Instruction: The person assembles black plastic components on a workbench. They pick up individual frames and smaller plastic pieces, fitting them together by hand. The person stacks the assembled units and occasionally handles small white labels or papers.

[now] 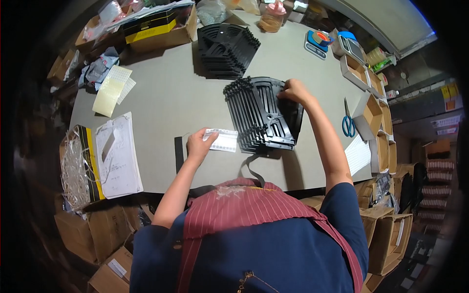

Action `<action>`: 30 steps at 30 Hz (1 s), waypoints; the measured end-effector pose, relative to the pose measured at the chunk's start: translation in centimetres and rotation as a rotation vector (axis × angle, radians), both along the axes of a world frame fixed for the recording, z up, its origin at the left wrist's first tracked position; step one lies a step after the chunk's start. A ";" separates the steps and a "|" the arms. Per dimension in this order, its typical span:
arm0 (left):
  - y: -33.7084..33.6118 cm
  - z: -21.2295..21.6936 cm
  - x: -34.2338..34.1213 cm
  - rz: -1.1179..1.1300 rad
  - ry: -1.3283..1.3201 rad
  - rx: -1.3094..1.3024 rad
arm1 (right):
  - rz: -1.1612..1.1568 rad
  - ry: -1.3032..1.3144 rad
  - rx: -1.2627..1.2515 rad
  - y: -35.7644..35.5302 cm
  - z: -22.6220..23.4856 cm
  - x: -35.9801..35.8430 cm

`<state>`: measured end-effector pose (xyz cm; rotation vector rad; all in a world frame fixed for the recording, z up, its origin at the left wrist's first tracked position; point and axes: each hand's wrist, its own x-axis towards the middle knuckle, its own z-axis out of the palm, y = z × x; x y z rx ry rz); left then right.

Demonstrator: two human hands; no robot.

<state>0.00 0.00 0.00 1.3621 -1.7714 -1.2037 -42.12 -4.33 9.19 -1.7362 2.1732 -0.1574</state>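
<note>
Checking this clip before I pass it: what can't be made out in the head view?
- Near table edge: hidden by the person's own apron and shoulders.
- Left hand on the white sticker sheet: its print too small to tell.
- Right hand on the fanned black plastic plates: fingertips hidden behind the plate edge.
- Second black stack: count unclear, plates overlap.
- Right-hand cartons: contents bent and dim near the rim.
</note>
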 end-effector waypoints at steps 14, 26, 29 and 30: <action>-0.1 0.1 -0.1 0.057 -0.020 -0.075 | -0.430 -0.095 -0.187 4.8 4.0 -5.0; 0.0 -0.1 -0.4 0.089 0.013 -0.134 | -0.298 0.479 -0.164 11.1 -3.4 -10.7; -0.2 0.0 -0.5 0.079 -0.020 -0.132 | 0.022 0.160 -0.385 6.7 -1.7 -6.5; -0.1 -0.1 0.0 0.086 -0.025 -0.118 | 0.077 -0.143 -0.285 5.3 0.9 -2.3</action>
